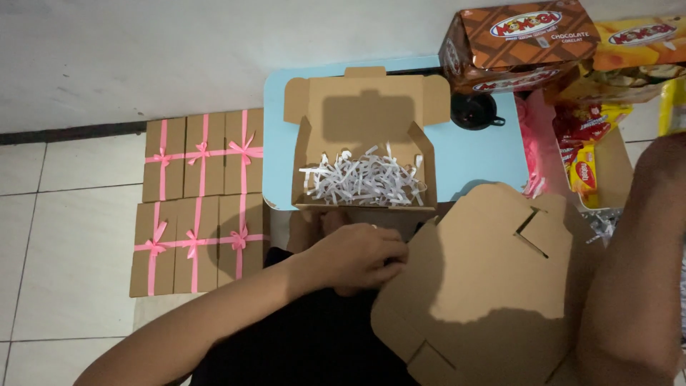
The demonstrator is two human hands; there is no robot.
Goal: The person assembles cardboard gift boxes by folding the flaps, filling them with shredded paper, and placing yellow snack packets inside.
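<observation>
My left hand (357, 256) is closed on the left edge of a flat, unfolded brown cardboard box blank (479, 275) that lies across my lap. My right forearm (636, 271) runs down the right side next to the blank; the right hand itself is hidden. Just beyond my left hand, an open brown cardboard box (364, 107) sits on a small light-blue table (471, 161), its lid standing up. White shredded paper (364, 180) fills its bottom.
Several closed brown boxes tied with pink ribbons (200, 200) lie in two rows on the tiled floor at left. A black cup (473, 111) stands on the table. Brown and orange snack cartons (522, 43) and loose snack packets (582, 171) are piled at the right.
</observation>
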